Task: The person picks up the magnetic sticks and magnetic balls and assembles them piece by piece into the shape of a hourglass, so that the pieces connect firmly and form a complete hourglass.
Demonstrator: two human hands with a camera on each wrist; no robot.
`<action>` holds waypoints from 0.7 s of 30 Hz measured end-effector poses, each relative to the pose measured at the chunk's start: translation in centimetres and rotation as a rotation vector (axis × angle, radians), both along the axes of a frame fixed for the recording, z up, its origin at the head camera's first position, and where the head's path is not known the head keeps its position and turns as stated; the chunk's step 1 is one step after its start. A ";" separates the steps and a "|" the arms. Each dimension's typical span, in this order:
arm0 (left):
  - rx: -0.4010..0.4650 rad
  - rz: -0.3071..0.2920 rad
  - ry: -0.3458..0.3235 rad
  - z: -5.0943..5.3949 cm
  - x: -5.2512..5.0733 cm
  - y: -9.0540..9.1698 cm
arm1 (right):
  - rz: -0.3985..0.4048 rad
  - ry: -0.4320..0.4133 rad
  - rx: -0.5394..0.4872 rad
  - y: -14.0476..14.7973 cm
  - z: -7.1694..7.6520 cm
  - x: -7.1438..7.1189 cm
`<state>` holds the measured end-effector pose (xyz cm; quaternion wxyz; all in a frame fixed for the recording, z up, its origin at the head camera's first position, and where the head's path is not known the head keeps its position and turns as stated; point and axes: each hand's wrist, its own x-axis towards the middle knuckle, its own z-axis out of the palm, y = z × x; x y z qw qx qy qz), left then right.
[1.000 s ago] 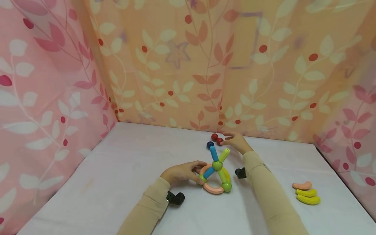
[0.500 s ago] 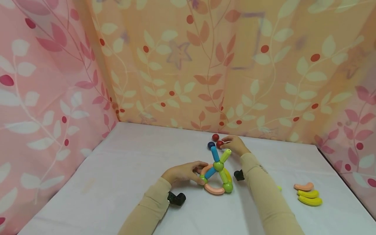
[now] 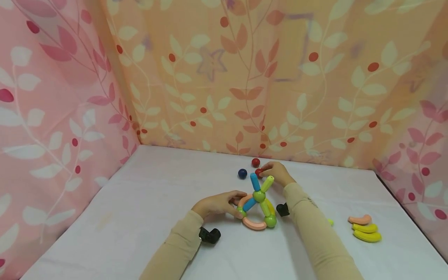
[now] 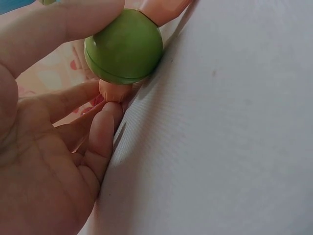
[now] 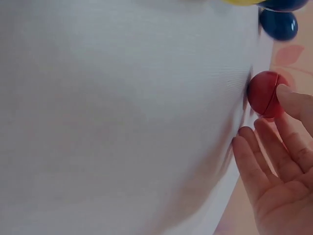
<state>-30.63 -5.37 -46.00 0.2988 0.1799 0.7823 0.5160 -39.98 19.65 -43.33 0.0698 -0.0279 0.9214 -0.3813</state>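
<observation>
My left grip (image 3: 220, 204) holds the frame (image 3: 259, 195) by a green ball (image 4: 126, 51); beyond it, on the worktop (image 3: 157, 186), my right grip (image 3: 278, 173) pinches the nearer red ball (image 5: 263, 94): press evenly, keep the frame steady

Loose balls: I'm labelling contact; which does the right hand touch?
The nearer red ball; the right hand touches it, while the farther red ball and blue ball lie apart.

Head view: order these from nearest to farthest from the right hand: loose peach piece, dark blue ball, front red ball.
1. Front red ball: touched by the right hand.
2. Dark blue ball: just left of that red ball.
3. Loose peach piece: far right, beside two yellow pieces.
</observation>
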 end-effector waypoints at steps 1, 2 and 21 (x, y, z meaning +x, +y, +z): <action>0.004 -0.003 -0.001 0.0 0.0 0.0 | -0.004 -0.005 -0.001 0.1 0.0 0.0; 0.003 -0.002 0.000 0.1 0.1 0.0 | -0.010 -0.012 -0.010 0.2 0.0 0.1; -0.040 -0.033 0.039 -0.1 -0.1 -0.2 | -0.037 0.024 -0.104 1.4 1.1 4.3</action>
